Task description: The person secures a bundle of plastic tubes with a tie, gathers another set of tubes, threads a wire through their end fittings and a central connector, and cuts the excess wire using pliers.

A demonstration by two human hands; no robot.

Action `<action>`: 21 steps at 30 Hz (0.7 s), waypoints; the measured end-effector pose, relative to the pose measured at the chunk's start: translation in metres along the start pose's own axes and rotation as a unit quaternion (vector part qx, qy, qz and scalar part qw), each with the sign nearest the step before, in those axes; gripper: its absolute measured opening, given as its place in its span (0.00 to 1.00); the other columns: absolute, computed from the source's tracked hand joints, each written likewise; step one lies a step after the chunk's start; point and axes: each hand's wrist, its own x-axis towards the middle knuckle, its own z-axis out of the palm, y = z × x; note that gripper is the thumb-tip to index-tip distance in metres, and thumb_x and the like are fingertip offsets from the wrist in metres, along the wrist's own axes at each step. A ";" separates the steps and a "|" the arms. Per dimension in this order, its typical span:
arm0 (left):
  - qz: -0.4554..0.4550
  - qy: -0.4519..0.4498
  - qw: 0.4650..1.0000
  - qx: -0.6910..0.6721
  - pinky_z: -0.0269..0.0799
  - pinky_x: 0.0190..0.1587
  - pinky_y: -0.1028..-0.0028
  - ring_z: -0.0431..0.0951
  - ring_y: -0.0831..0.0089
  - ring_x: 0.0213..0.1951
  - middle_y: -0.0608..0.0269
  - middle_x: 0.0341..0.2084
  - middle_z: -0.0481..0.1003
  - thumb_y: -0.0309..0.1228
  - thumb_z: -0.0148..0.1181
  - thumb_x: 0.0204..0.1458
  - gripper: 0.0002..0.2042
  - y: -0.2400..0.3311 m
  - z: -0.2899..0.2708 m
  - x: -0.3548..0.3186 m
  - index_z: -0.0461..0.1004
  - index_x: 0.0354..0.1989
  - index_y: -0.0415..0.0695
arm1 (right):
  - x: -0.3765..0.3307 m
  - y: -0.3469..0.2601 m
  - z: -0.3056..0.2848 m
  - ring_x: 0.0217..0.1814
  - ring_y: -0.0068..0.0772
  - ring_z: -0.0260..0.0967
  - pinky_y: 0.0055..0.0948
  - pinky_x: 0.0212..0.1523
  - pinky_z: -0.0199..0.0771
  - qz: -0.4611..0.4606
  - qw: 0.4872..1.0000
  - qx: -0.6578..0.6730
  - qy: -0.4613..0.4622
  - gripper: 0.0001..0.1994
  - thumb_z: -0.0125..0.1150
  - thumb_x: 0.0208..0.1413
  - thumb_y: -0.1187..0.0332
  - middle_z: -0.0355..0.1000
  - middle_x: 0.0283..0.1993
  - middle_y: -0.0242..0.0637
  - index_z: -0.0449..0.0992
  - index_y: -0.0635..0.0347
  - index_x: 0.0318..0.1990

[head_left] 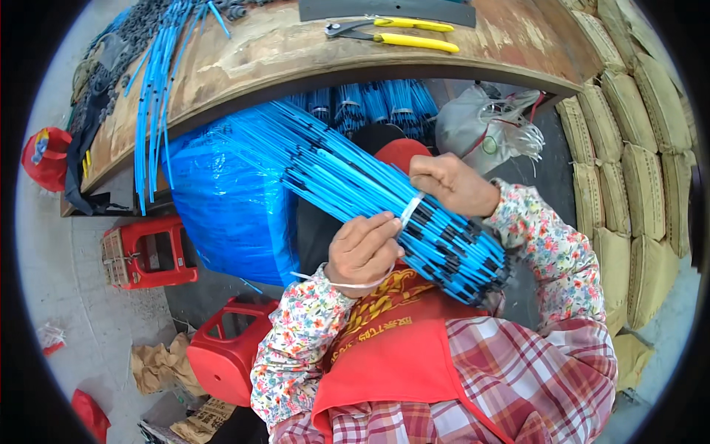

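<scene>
A thick bundle of thin blue rods with black pieces on them lies slanting across my lap. A white tie goes round it near its lower right end. My right hand is closed in a pinch on the tie at the bundle's upper side. Against the bundle's lower side rests my left hand, fingers curled at the tie's other end. A white strand passes below the left palm and sticks out by the wrist. The bundle's far end lies over a blue plastic-wrapped block.
A wooden bench runs across the far side, with yellow-handled pliers and loose blue rods hanging off its left. More bundles and a white bag sit beneath. Red stools stand left; stacked sacks line the right.
</scene>
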 end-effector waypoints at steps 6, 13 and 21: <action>0.008 -0.086 0.996 0.023 0.71 0.40 0.59 0.76 0.60 0.44 0.54 0.38 0.76 0.30 0.65 0.36 0.09 0.002 -0.017 0.007 0.70 0.22 0.41 | -0.009 -0.003 0.029 0.30 0.49 0.66 0.41 0.30 0.64 -0.091 0.977 -0.167 0.092 0.07 0.57 0.51 0.75 0.65 0.26 0.44 0.64 0.61 0.30; -0.070 -0.170 0.982 -0.033 0.61 0.57 0.54 0.74 0.58 0.50 0.52 0.43 0.74 0.30 0.64 0.41 0.09 -0.021 -0.004 0.028 0.69 0.22 0.42 | -0.017 -0.001 0.033 0.28 0.40 0.66 0.34 0.27 0.64 -0.081 0.967 -0.107 0.216 0.06 0.54 0.57 0.73 0.66 0.25 0.41 0.67 0.64 0.30; -0.082 -0.053 0.992 -0.085 0.72 0.38 0.64 0.77 0.59 0.38 0.56 0.31 0.75 0.23 0.62 0.35 0.07 -0.030 0.018 0.028 0.68 0.20 0.39 | -0.011 -0.004 0.026 0.21 0.19 0.51 0.20 0.24 0.55 0.040 0.786 0.579 0.214 0.10 0.49 0.62 0.66 0.56 0.21 0.26 0.64 0.59 0.29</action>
